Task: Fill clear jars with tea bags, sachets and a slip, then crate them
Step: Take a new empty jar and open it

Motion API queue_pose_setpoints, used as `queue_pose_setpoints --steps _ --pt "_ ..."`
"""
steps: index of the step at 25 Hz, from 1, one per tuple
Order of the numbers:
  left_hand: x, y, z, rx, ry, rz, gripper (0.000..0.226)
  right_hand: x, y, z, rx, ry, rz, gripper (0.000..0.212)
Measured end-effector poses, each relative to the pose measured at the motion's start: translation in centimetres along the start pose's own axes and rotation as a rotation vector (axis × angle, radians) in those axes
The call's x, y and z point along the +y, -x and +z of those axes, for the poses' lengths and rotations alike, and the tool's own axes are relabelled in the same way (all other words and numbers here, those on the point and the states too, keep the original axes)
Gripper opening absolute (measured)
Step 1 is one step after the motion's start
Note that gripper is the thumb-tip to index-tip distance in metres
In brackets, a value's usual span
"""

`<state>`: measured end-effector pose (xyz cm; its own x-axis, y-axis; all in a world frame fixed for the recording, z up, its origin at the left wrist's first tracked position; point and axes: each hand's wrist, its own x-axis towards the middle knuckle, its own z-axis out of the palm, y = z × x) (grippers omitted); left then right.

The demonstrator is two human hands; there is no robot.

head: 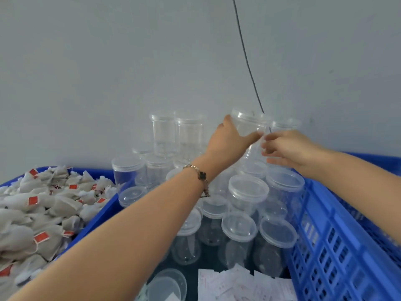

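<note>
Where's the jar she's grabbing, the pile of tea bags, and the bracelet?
Held jar [247,124], head view: on its clear wall, just under the lid.
Tea bags [39,213], head view: middle of the heap in the blue bin.
Bracelet [200,177], head view: on the dark charm at the left wrist.

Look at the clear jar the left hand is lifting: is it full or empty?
Empty: the jar gripped by the left hand shows only wall through it.

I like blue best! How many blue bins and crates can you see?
2. One solid blue bin sits on the left, full of tea bags. One slatted blue crate sits on the right, beside the clear jars. More may lie out of view.
</note>
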<state>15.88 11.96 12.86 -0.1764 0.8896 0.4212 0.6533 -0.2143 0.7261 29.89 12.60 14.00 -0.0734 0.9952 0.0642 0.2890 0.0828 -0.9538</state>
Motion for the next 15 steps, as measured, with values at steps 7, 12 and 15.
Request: queue_pose_setpoints --steps 7,12,15 --pt "-1.2 9.6 -8.3 0.009 -0.126 0.013 0.105 -3.3 10.9 2.0 0.017 0.063 -0.069 0.021" --pt "-4.9 19.7 -10.4 -0.164 -0.286 0.114 0.105 -4.5 17.6 7.7 -0.322 0.766 -0.069 0.103" --pt "-8.1 24.6 -10.2 -0.111 -0.288 0.065 0.093 -2.2 20.1 12.1 -0.506 1.045 -0.117 0.112"
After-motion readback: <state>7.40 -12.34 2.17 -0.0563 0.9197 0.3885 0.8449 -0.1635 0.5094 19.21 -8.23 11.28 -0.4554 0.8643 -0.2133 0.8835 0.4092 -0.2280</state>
